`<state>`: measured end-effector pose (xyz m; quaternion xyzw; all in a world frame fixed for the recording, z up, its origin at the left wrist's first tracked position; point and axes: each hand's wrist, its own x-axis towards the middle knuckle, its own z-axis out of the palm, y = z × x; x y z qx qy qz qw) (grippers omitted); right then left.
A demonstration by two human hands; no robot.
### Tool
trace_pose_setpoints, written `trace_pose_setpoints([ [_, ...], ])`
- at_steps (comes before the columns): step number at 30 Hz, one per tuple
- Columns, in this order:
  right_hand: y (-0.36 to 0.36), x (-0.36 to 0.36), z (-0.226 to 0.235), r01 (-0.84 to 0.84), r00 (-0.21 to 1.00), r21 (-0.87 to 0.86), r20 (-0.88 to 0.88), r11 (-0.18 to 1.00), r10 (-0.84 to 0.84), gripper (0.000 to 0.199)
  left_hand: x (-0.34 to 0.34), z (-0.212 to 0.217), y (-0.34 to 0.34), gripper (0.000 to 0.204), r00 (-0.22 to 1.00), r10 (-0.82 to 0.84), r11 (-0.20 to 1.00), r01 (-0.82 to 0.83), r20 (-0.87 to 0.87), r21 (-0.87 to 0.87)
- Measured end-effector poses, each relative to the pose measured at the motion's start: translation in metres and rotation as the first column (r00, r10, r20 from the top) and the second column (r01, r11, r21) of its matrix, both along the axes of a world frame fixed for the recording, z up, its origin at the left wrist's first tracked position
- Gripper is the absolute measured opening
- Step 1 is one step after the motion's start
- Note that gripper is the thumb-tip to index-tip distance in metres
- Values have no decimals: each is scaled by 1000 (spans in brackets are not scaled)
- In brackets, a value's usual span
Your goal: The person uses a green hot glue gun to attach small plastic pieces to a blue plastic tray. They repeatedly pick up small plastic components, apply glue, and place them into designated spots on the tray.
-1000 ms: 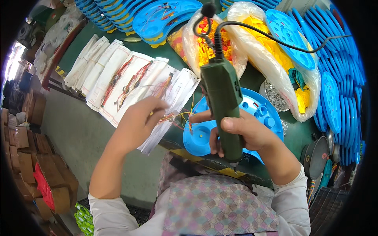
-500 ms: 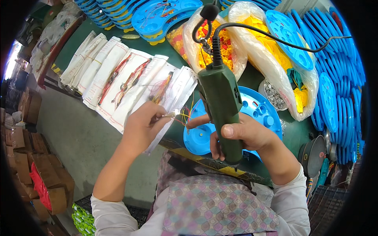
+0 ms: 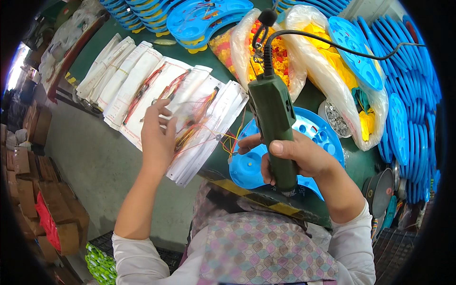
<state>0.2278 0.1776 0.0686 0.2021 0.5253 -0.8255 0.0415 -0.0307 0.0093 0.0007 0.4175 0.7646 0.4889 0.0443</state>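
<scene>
My right hand [image 3: 304, 154] is wrapped round a dark green electric screwdriver [image 3: 271, 102], held upright with its cord at the top. The index finger reaches left, touching or very near the loose end of some thin red and yellow wires [image 3: 227, 142]. Behind and below the tool lies a blue plastic tray-like part [image 3: 244, 166] with round recesses. My left hand [image 3: 160, 130] is over the white paper sheets [image 3: 185, 168], fingers loosely curled and apart, with nothing visible in them. Bundles of coloured wires [image 3: 202, 114] lie across the sheets beside it.
Clear bags of red-yellow pieces [image 3: 280, 59] and yellow parts [image 3: 327, 61] stand at the back. A metal bowl of screws [image 3: 336, 118] sits right of the blue part. Stacked blue parts [image 3: 413, 99] rise on the right, more [image 3: 204, 21] at the back. Cardboard boxes [image 3: 52, 204] are lower left.
My left hand has let go of the wire piece it was pinching and moved up and left over the sheets. The right hand still holds the screwdriver. The view has shifted slightly.
</scene>
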Motion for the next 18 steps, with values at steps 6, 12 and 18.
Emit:
trace_pose_setpoints([
  [6,0,3,-1,8,1000,6,9,1000,-8,74,26,20,-11,9,856,-233,972,203,-461,-115],
  [12,-2,-2,-1,-33,999,-38,-22,999,32,72,26,1,-5,20,837,-136,944,-53,-530,-326],
  [18,-5,-5,-2,-34,999,-40,-39,999,33,70,23,-10,9,21,977,-177,966,149,-119,-211],
])
